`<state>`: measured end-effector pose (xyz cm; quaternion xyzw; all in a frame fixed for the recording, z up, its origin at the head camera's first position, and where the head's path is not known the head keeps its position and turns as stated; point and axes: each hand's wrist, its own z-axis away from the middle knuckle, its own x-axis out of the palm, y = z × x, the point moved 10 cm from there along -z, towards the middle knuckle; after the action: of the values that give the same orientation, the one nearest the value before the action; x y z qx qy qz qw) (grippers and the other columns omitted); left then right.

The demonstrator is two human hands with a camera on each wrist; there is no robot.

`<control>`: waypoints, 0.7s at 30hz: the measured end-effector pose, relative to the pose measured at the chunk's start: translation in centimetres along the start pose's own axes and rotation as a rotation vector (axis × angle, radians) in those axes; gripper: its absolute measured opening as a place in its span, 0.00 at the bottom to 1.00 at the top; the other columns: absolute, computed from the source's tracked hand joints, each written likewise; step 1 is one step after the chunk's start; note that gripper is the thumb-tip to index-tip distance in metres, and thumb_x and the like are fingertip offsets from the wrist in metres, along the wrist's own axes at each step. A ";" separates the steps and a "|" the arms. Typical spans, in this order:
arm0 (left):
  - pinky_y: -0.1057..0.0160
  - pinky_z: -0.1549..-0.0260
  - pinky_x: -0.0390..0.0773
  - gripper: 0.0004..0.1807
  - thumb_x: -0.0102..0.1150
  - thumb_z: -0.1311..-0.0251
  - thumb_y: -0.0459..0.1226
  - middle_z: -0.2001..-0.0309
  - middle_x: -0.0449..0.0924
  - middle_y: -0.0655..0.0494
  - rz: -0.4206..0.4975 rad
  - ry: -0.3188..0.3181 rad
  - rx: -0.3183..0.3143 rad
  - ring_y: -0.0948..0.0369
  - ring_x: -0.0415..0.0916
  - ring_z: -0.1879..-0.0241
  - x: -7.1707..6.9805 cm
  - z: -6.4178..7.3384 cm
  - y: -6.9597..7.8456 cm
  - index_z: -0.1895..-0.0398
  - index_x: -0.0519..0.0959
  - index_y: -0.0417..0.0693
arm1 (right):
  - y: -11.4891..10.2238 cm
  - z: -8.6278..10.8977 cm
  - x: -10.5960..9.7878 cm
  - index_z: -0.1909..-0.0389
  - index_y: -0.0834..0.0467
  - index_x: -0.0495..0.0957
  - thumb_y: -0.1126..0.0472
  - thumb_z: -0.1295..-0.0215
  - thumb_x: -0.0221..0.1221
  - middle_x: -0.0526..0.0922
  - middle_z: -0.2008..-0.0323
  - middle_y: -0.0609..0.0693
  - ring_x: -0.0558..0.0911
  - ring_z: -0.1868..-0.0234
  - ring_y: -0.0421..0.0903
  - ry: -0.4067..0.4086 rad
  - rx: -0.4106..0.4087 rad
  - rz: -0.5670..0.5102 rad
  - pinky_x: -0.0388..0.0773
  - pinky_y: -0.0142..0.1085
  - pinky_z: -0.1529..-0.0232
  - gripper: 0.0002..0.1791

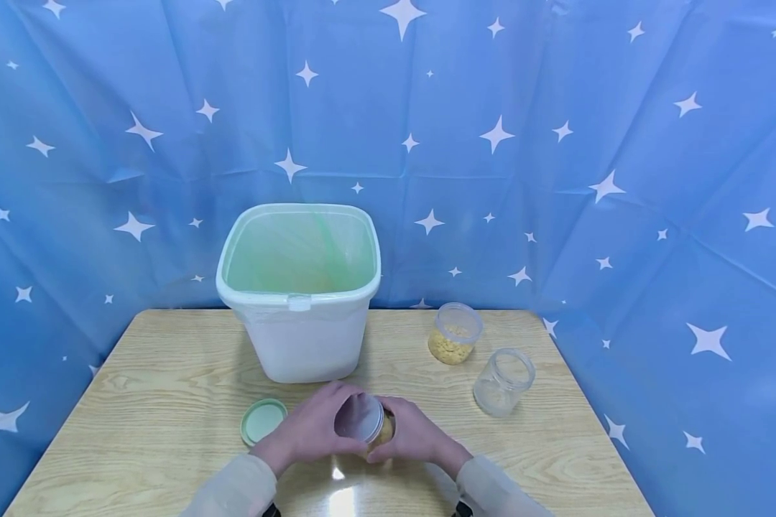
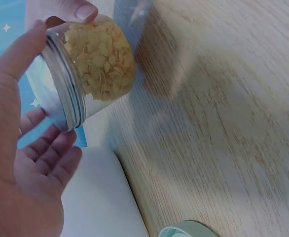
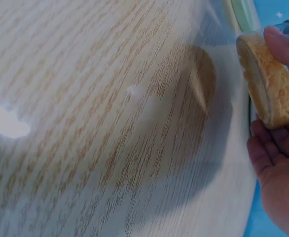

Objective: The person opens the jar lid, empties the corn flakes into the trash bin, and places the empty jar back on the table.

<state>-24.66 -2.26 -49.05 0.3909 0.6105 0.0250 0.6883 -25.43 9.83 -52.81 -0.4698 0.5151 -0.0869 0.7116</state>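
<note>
A green lid (image 1: pixel 264 422) lay lower left; at lower centre the left hand (image 1: pixel 317 424) curled round the rim of a tilted jar of flakes (image 2: pixel 100 61), the right hand (image 1: pixel 419 434) round its base. Working the jar's top seemed the step, the next move probably calling for a steady grip

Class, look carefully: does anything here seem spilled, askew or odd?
Nothing looks spilled. The held jar of yellow flakes looks askew: it tilts between the left hand and right hand, while the empty jar stands upright.
</note>
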 end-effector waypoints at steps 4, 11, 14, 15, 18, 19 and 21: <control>0.58 0.53 0.77 0.47 0.66 0.59 0.69 0.48 0.73 0.64 -0.006 0.003 -0.035 0.64 0.71 0.50 0.2 0.0 -0.3 0.37 0.70 0.57 | -0.1 -0.1 0.1 0.37 0.42 0.71 0.45 0.60 0.76 0.80 0.49 0.34 0.77 0.50 0.34 -0.003 0.000 0.008 0.73 0.32 0.46 0.44; 0.48 0.36 0.71 0.51 0.70 0.55 0.62 0.30 0.64 0.59 0.075 -0.023 0.081 0.57 0.64 0.32 0.0 0.0 0.7 0.27 0.59 0.59 | 0.3 0.0 0.2 0.36 0.42 0.70 0.45 0.59 0.76 0.80 0.48 0.35 0.77 0.49 0.35 -0.005 0.007 -0.002 0.74 0.33 0.44 0.44; 0.42 0.34 0.67 0.50 0.73 0.53 0.52 0.25 0.58 0.57 0.086 -0.071 0.139 0.52 0.59 0.27 0.1 0.2 1.3 0.26 0.58 0.61 | 0.3 0.1 0.2 0.35 0.43 0.70 0.44 0.59 0.76 0.79 0.47 0.35 0.77 0.47 0.35 -0.008 0.010 -0.010 0.74 0.34 0.43 0.45; 0.42 0.34 0.67 0.49 0.73 0.52 0.48 0.24 0.56 0.57 0.088 -0.091 0.145 0.52 0.58 0.27 0.3 0.3 1.3 0.26 0.58 0.62 | 0.3 0.1 0.2 0.35 0.43 0.69 0.44 0.59 0.76 0.79 0.46 0.35 0.77 0.46 0.35 -0.008 0.011 -0.010 0.74 0.34 0.42 0.46; 0.40 0.35 0.67 0.49 0.71 0.54 0.38 0.23 0.54 0.58 0.096 -0.134 0.145 0.50 0.58 0.27 0.7 0.6 1.4 0.26 0.59 0.65 | 0.1 0.2 0.2 0.34 0.43 0.68 0.44 0.59 0.76 0.79 0.46 0.36 0.77 0.45 0.36 -0.006 0.011 0.000 0.73 0.35 0.40 0.47; 0.40 0.35 0.67 0.49 0.70 0.54 0.36 0.23 0.54 0.58 0.103 -0.146 0.137 0.50 0.58 0.27 0.8 0.7 1.3 0.26 0.59 0.67 | 0.1 0.2 0.2 0.34 0.43 0.68 0.45 0.59 0.76 0.79 0.46 0.36 0.77 0.45 0.36 -0.007 0.014 0.000 0.73 0.35 0.41 0.47; 0.39 0.36 0.67 0.49 0.68 0.55 0.33 0.23 0.54 0.59 0.115 -0.157 0.126 0.49 0.58 0.27 1.0 0.7 1.2 0.27 0.59 0.68 | 0.0 0.2 0.3 0.33 0.43 0.68 0.45 0.59 0.77 0.79 0.46 0.36 0.77 0.46 0.35 -0.008 0.015 -0.002 0.73 0.34 0.41 0.48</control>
<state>-23.24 -1.29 -49.19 0.4688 0.5316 -0.0046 0.7054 -25.13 9.82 -52.98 -0.4655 0.5109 -0.0895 0.7171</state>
